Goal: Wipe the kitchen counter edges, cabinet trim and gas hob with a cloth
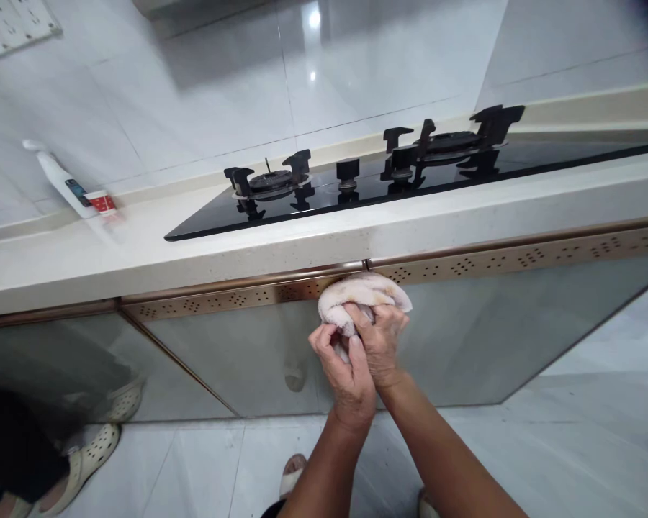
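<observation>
A bunched, pale pink cloth (363, 291) with yellowish stains is gripped between my two hands, in front of the cabinet doors just under the counter edge. My left hand (346, 374) is closed on the cloth's lower left part, fingers curled. Closed on its right side is my right hand (382, 342), pressed close beside the left one. Folds of the cloth hide some of the fingertips. Behind the cloth runs a copper-coloured perforated strip (459, 267) along the top of the doors; I cannot tell whether the cloth touches it.
A black gas hob (324, 198) with two burners and knobs lies on the white counter (135, 248). A white bottle (62, 180) and a red-and-white cup (101, 202) stand at the left. Another person's foot in a cream clog (94, 453) is at lower left.
</observation>
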A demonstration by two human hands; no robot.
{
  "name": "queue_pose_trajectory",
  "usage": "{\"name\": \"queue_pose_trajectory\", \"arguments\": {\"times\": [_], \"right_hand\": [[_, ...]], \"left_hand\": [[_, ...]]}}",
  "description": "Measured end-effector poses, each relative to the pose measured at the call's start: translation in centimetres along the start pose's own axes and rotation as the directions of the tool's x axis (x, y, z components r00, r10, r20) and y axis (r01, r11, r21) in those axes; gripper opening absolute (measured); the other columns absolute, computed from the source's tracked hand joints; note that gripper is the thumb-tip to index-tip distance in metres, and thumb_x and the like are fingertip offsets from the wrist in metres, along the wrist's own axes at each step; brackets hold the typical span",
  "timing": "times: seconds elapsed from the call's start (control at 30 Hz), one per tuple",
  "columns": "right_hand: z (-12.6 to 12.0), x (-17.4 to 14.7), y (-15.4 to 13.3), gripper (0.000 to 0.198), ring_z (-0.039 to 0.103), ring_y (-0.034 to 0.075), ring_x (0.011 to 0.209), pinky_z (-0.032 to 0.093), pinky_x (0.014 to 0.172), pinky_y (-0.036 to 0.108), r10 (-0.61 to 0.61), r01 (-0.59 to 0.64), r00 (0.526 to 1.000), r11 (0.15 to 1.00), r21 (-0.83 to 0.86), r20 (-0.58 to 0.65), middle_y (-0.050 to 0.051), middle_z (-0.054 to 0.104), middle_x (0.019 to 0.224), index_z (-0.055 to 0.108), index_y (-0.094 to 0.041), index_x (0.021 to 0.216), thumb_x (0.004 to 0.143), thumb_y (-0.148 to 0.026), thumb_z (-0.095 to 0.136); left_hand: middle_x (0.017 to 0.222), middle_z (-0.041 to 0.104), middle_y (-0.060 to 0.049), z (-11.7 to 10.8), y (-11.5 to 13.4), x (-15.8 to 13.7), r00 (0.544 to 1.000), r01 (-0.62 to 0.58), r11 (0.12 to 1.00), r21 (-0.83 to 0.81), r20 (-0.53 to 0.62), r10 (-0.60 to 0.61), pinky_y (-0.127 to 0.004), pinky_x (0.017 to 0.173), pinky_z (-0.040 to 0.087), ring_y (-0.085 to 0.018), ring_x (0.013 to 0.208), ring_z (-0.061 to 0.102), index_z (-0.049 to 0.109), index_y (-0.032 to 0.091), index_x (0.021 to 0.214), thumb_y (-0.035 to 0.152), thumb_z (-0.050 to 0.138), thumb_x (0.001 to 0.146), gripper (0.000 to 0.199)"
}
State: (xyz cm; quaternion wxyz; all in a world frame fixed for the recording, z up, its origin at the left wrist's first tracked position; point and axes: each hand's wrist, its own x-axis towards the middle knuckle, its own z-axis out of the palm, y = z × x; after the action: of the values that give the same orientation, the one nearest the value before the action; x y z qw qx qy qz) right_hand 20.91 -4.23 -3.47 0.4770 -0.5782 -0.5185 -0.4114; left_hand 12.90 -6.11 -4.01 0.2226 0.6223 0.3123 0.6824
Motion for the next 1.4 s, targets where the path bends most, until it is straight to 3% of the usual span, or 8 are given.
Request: {"name": "queue_pose_trajectory", "arguments": {"times": [0.23,0.5,0.77,1.03,1.27,1.4], "right_hand": [[-0.4,0.1,0.0,0.024,0.047,0.023,0.097,0.038,0.086,0.041,-0.001,0.000,1.000,1.000,0.018,0.015,0.005,0.046,0.101,0.063,-0.033,0.120,0.100,-0.041,0.053],[-0.8,0.7,0.4,0.031,0.047,0.023,0.101,0.040,0.086,0.041,0.002,-0.011,0.997,0.994,0.111,0.082,0.006,0.047,0.109,0.057,-0.032,0.125,0.095,-0.031,0.058],[-1.7,2.2,-0.2,0.037,0.049,0.022,0.097,0.043,0.085,0.040,0.018,-0.028,0.999,0.979,0.200,0.050,0.005,0.048,0.108,0.049,-0.031,0.130,0.095,-0.037,0.059],[-2.3,3.1,-0.2,0.047,0.050,0.024,0.099,0.046,0.086,0.043,0.047,-0.062,0.997,0.948,0.312,0.054,0.006,0.050,0.111,0.048,-0.031,0.133,0.090,-0.035,0.065],[-3.2,4.2,-0.5,0.052,0.053,0.024,0.100,0.050,0.087,0.045,0.102,-0.141,0.988,0.909,0.393,0.118,0.005,0.052,0.107,0.049,-0.031,0.133,0.086,-0.032,0.070],[-3.8,4.9,-0.6,0.053,0.056,0.025,0.106,0.051,0.090,0.045,0.146,-0.204,0.976,0.866,0.456,0.160,0.006,0.055,0.111,0.050,-0.029,0.131,0.081,-0.024,0.069]], "left_hand": [[0.116,0.046,-0.007,0.0,0.0,0.1,1.000,-0.004,1.000,0.003,0.013,0.004,-0.034,0.094,0.048,-0.017,0.105,0.052,0.044,0.024,0.127,0.023,0.049,0.100,0.028],[0.118,0.046,-0.007,0.2,0.0,-0.1,0.999,0.021,0.999,-0.030,0.029,-0.021,-0.034,0.094,0.047,-0.017,0.106,0.052,0.044,0.024,0.128,0.025,0.049,0.100,0.028],[0.114,0.049,-0.006,-0.1,0.2,0.2,0.997,0.064,0.995,-0.077,0.050,-0.060,-0.027,0.086,0.048,-0.014,0.099,0.053,0.049,0.024,0.126,0.028,0.047,0.102,0.024],[0.119,0.054,-0.009,-0.2,0.1,0.0,0.999,0.029,0.997,-0.078,0.034,-0.026,-0.031,0.092,0.051,-0.017,0.103,0.058,0.046,0.024,0.138,0.029,0.046,0.102,0.037],[0.123,0.057,-0.011,-0.8,0.6,0.1,0.994,-0.080,0.997,0.015,0.079,0.078,-0.037,0.093,0.052,-0.020,0.105,0.060,0.042,0.026,0.149,0.031,0.044,0.101,0.048],[0.118,0.056,-0.011,-1.0,0.8,0.1,0.996,-0.026,0.999,0.032,0.082,0.023,-0.039,0.093,0.053,-0.021,0.104,0.059,0.039,0.026,0.153,0.040,0.044,0.101,0.054]]}}
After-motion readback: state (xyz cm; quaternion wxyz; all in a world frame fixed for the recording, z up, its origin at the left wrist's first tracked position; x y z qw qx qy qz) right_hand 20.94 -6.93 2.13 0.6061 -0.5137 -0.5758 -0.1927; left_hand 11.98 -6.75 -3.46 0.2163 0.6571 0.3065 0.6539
